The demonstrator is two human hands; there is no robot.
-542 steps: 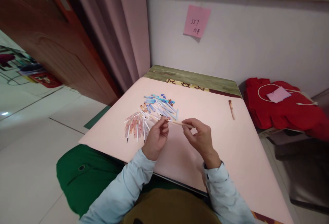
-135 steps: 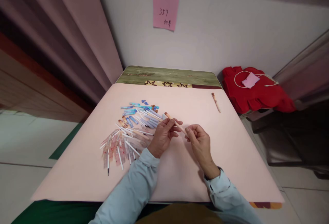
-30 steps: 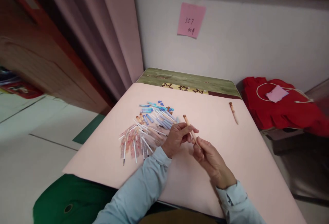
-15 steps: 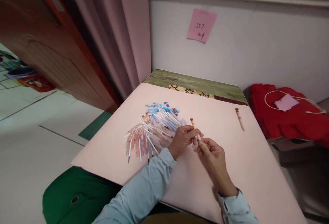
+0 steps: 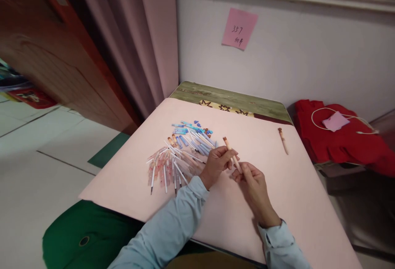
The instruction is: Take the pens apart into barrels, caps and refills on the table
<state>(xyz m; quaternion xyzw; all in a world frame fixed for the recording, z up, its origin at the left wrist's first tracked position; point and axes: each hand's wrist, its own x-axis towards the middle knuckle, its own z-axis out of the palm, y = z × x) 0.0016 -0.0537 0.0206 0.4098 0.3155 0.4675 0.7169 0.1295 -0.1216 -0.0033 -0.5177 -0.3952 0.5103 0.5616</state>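
A beige pen [image 5: 227,143] with a brown top end slants between my two hands above the table. The fingers of my left hand [image 5: 216,164] are closed round its middle. At its lower end, my right hand [image 5: 253,181] pinches it between thumb and fingers, which hide the tip. Left of my hands lies a loose pile: blue pen parts [image 5: 183,130], white refills [image 5: 165,178] with dark tips, and pinkish clear pen barrels [image 5: 156,160]. A finished-looking pen [image 5: 283,141] with a brown topper lies alone on the right.
A pink cover [image 5: 123,178] lies over the green wood-patterned table [image 5: 234,94]. Red cloth [image 5: 333,147] with a white cord [image 5: 316,116] sits beyond the right edge. A brown door [image 5: 61,50] and a pink curtain [image 5: 148,26] stand at left. Green fabric [image 5: 70,232] is at the lower left.
The view has shifted slightly. My right hand's fingers now sit at the lower end of the pen, and more of its barrel shows between my hands. The left hand keeps its grip.
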